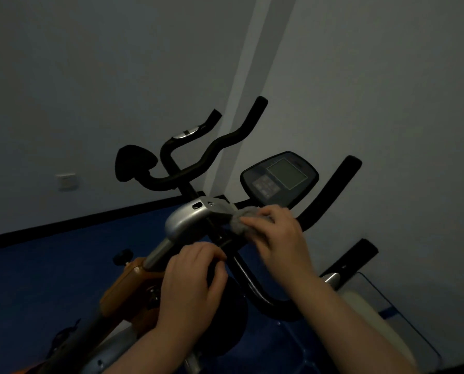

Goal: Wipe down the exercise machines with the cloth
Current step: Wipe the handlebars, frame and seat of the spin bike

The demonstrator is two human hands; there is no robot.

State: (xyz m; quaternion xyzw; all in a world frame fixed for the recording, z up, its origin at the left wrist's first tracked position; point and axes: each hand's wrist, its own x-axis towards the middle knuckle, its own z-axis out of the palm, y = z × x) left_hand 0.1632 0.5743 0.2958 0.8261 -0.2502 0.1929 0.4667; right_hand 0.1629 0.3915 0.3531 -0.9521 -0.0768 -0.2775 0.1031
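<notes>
Right hand (276, 236) fingers pinch cloth (245, 222) on bike stem; left hand (193, 279) fingers curl round handlebar (241, 268).

No readable text from where I sit.

I can make out no word, brand or number anywhere. The exercise bike's console (279, 179) has a blank grey screen and a cluster of buttons beside it, their markings too dim and small for me to read. The wall switch plate (67, 181) bears nothing I can read.
</notes>
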